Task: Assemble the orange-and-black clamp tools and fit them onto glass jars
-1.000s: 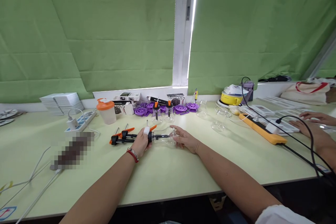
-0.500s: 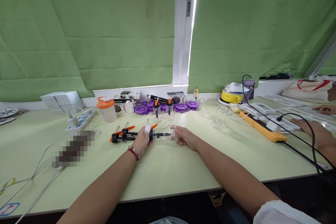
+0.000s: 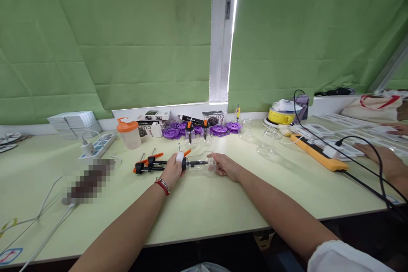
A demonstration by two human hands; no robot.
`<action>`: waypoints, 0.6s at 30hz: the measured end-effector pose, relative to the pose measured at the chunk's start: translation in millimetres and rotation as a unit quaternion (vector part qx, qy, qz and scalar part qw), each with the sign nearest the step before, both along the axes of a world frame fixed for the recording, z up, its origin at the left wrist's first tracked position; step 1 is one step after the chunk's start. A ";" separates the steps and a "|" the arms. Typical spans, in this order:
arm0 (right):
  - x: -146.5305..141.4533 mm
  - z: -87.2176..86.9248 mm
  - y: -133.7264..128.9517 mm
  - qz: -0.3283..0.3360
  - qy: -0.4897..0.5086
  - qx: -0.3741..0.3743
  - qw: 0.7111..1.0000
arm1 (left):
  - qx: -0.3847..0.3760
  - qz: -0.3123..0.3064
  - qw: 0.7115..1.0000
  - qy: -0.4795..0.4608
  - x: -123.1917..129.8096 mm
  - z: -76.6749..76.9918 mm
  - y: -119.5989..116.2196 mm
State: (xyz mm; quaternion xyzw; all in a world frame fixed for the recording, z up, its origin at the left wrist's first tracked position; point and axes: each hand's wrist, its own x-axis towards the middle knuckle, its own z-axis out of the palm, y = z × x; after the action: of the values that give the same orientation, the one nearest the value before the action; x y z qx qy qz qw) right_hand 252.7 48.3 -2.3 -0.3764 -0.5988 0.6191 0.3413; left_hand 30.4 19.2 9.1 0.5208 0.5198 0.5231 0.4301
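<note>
My left hand [image 3: 172, 171], a white wrap on its thumb, is closed around a black dispenser top with an orange lever [image 3: 188, 152]. A clear bottle [image 3: 201, 164] lies sideways between my hands, its neck end at the black top and a dark tube inside it. My right hand [image 3: 227, 167] grips the bottle's other end with curled fingers. Left of my left hand lie more black dispenser tops [image 3: 149, 164] with orange levers. Behind stand two clear bottles with black and orange tops, one left [image 3: 190, 135] and one right [image 3: 205, 134].
Purple wheel-like parts [image 3: 219, 129] and boxes [image 3: 152, 130] line the back. Topless clear bottles [image 3: 266, 148] stand at right. An orange-lidded shaker [image 3: 129, 135], a white power strip [image 3: 101, 146] and a yellow-orange power strip [image 3: 318, 155] flank the workspace. A co-worker's hands [image 3: 378, 157] are far right.
My hands and the bottle stay almost in place, still gripping. At far right, the co-worker's farther hand now has a white sheet by it.
</note>
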 end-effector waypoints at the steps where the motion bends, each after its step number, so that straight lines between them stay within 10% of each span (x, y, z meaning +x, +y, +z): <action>1: 0.1 -0.5 0.5 0.000 -0.001 0.000 1.000 | -0.012 0.004 1.000 -0.004 0.6 1.2 -0.4; 13: -0.9 -4.0 -2.0 0.002 -0.007 0.015 1.000 | 0.004 0.010 0.999 0.038 -0.4 -5.6 5.2; 18: 0.9 -0.5 -9.2 -0.075 -0.099 0.223 0.967 | -0.004 0.012 0.999 0.051 -3.6 -4.3 4.8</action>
State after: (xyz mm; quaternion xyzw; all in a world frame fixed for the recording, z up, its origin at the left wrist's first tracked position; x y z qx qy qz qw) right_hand 253.6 39.1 -2.8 -0.3945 -0.7221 0.4023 0.4013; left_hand 26.8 24.0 4.8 0.5386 0.5495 0.4989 0.3988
